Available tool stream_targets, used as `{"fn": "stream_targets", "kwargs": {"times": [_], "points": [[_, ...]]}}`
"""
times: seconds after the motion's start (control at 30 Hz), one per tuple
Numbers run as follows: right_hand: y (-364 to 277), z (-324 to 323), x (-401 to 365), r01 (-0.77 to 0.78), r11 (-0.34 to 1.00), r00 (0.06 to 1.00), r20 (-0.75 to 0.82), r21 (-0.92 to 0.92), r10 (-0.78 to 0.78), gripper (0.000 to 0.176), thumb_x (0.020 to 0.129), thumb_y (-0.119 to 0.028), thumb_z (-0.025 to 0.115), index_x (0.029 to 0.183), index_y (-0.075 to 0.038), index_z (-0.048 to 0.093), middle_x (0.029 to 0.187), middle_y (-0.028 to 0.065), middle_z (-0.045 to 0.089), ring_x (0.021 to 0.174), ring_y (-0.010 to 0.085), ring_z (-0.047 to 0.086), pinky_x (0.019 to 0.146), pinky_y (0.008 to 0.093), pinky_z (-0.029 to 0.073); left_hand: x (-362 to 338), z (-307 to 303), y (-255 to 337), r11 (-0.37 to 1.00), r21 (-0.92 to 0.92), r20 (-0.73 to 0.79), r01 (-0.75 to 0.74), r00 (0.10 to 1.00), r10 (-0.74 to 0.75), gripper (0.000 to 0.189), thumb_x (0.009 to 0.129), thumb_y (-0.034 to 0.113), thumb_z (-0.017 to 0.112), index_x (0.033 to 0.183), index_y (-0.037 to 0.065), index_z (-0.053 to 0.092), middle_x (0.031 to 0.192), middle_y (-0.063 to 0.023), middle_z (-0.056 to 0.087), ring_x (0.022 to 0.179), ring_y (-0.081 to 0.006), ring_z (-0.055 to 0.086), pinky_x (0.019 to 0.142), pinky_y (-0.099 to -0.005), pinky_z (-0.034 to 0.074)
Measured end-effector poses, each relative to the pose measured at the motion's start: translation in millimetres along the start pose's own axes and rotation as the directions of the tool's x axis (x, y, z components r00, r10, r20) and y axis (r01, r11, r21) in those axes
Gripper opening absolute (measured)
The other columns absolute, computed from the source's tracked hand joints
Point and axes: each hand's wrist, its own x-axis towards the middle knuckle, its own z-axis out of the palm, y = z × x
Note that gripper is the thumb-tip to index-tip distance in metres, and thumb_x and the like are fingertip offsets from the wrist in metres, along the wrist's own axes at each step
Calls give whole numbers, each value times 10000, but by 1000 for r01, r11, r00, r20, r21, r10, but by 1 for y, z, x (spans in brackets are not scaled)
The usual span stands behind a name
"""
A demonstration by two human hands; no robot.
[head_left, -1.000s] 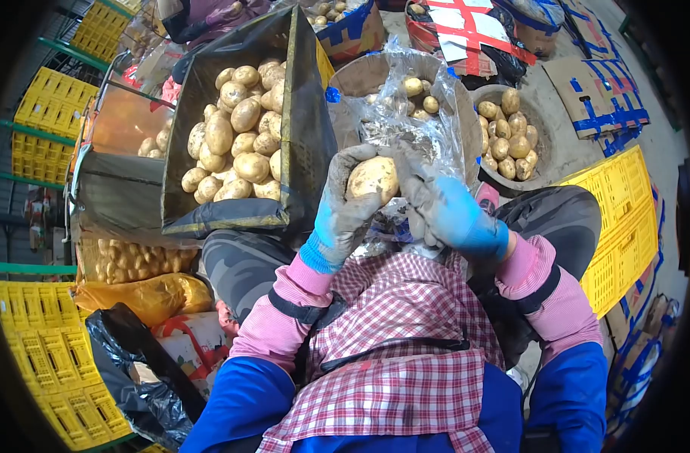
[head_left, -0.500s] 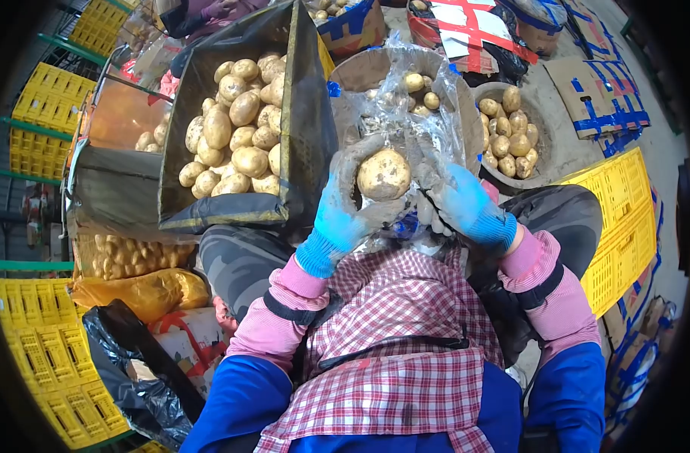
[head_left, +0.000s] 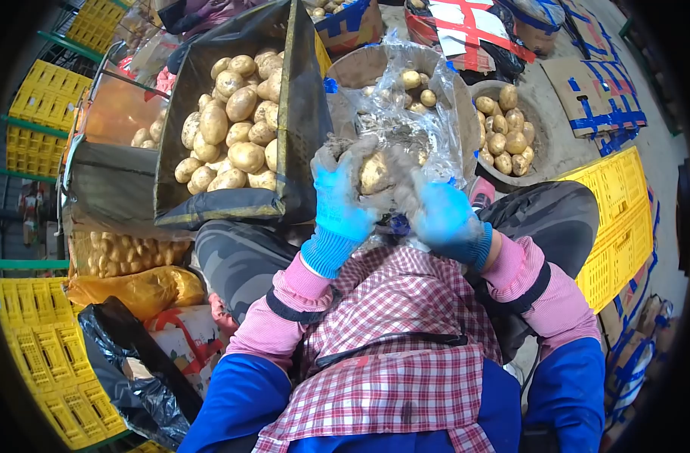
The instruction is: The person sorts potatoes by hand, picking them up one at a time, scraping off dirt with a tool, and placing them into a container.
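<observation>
A soil-marked potato (head_left: 374, 175) sits between my two gloved hands in front of my lap. My left hand (head_left: 343, 189) is wrapped round its left side, in a blue glove with grey, dirty fingers. Against the potato's right side lies my right hand (head_left: 435, 208), its gloved fingers curled and blurred by motion. Just beyond my hands stands a plastic-lined tub (head_left: 463, 124) with several potatoes (head_left: 413, 81) at its far end. To the left, a dark-lined crate (head_left: 293, 143) holds a big heap of potatoes (head_left: 228, 124).
On the right, a round basin (head_left: 542, 128) contains potatoes, near stacked yellow crates (head_left: 613, 219). Flattened cardboard (head_left: 590, 94) with blue tape lies behind. More yellow crates (head_left: 46, 340) and a black plastic bag (head_left: 126, 362) are at left. Another person's sleeve (head_left: 224, 11) shows at the top.
My right hand has moved left from beside the potato onto its right side. More of the potato is covered by my fingers. The view has shifted slightly.
</observation>
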Motion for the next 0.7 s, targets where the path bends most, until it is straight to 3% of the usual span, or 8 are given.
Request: {"fn": "stream_targets", "kwargs": {"times": [0.2,0.27,0.3,0.4,0.53,0.6,0.67,0.7], "points": [[7,2,-2,172,982,985,34,-72,-170,583,976,-278,506,1372,113,335,609,206,579,596,394,604,524,469,466,-1,3,-3,991,-60,55,121,992,-117,671,642,155,837,1252,64,573,1152,-135,533,1094,-274,525,967,-372,435],[-1,-17,10,-167,971,975,177,172,137,579,979,-298,492,1392,77,333,648,214,603,630,410,609,547,473,476,3,3,0,917,-291,128,274,961,-247,654,654,94,832,1247,53,559,1162,-123,539,1118,-247,544,980,-353,440],[1,-14,10,-166,971,975,178,170,135,579,979,-298,492,1392,77,333,648,214,603,630,410,609,547,473,476,2,4,0,916,-293,125,274,961,-247,654,654,94,832,1247,53,559,1162,-123,539,1118,-247,544,980,-353,440],[-6,-13,4,-107,994,981,162,8,105,539,971,-281,487,1362,71,368,680,218,618,637,403,621,570,461,496,-1,5,2,898,-282,229,337,933,-278,653,653,74,826,1248,58,557,1151,-122,554,1124,-246,542,987,-346,440],[-8,-4,-9,46,971,985,170,-234,-6,425,934,-266,548,1181,72,477,719,240,620,647,400,628,564,473,485,-5,5,7,980,44,229,194,953,-199,628,687,70,821,1251,54,547,1125,-96,559,1086,-204,564,931,-314,484],[5,-2,0,-71,997,987,145,-34,75,425,910,-239,569,1176,79,477,722,244,621,656,403,632,568,477,485,-7,11,-3,982,56,226,180,956,-188,631,697,70,820,1260,49,536,1131,-92,556,1063,-194,575,907,-303,498],[25,1,11,-195,952,980,83,236,180,444,886,-162,561,1230,95,449,735,257,623,681,404,642,586,467,488,-5,18,-11,714,-542,357,444,890,-283,572,779,126,782,1275,33,512,1159,-90,556,1028,-179,590,859,-288,521],[32,-4,12,-191,953,981,83,233,177,444,886,-162,561,1230,95,449,735,257,623,681,404,642,586,467,488,-4,17,-11,713,-544,352,441,892,-283,572,779,126,782,1275,33,512,1159,-90,556,1028,-179,590,859,-288,521]]}}
